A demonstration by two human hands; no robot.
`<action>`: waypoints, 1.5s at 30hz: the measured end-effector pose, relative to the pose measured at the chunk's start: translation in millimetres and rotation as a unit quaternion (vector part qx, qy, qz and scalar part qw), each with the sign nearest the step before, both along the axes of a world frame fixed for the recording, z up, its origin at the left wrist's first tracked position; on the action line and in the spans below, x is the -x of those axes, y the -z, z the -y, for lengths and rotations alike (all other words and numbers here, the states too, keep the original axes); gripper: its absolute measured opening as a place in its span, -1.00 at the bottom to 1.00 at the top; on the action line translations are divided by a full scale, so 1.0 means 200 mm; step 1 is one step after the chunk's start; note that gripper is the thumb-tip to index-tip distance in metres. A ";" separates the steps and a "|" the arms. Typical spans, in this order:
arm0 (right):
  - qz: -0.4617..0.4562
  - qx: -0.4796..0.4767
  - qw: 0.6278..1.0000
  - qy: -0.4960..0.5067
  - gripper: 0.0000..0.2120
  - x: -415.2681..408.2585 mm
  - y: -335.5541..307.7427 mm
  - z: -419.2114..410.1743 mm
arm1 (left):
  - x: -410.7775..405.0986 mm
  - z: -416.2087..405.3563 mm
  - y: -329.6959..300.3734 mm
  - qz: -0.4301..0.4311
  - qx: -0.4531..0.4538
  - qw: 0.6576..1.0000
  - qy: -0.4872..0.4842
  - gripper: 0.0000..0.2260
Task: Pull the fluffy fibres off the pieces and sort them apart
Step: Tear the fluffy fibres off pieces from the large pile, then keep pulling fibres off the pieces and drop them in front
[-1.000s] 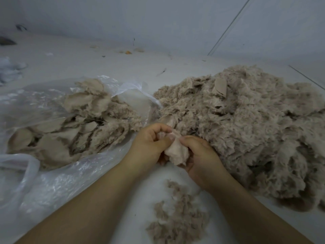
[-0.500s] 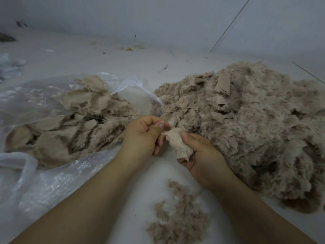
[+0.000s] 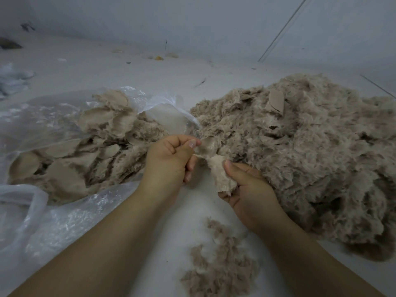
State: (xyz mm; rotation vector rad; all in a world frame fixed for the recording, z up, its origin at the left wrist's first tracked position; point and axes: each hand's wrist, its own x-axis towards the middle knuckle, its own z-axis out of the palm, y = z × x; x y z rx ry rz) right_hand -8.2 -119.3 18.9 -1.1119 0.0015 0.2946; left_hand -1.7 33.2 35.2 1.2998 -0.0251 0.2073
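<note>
Your left hand (image 3: 169, 159) pinches a thin backing strip (image 3: 206, 146) between thumb and curled fingers. Your right hand (image 3: 246, 189) grips the fluffy piece (image 3: 220, 174), thumb on top, fingers curled under it. The piece sits between both hands, just in front of the big pile (image 3: 300, 151). Stripped pieces lie in the plastic bag (image 3: 64, 211) on the left, loose fluff (image 3: 218, 266) near you on the floor. The material looks light, soft and limp, and likely tears easily. Grip close to the split line, pull steadily, don't yank.
</note>
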 end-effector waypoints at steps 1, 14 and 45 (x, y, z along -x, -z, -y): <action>-0.005 -0.007 1.000 0.002 -0.78 0.00 0.00 0.00 | 0.01 0.00 0.00 0.002 0.007 1.000 0.011 -0.78; -0.091 -0.033 0.993 0.066 -0.78 -0.01 -0.02 -0.01 | 0.00 -0.06 -0.02 -0.011 0.170 0.985 0.018 -0.83; 0.001 0.009 1.000 0.011 -0.57 0.01 0.02 0.00 | 0.03 -0.05 0.01 -0.114 -0.221 0.934 0.256 -0.64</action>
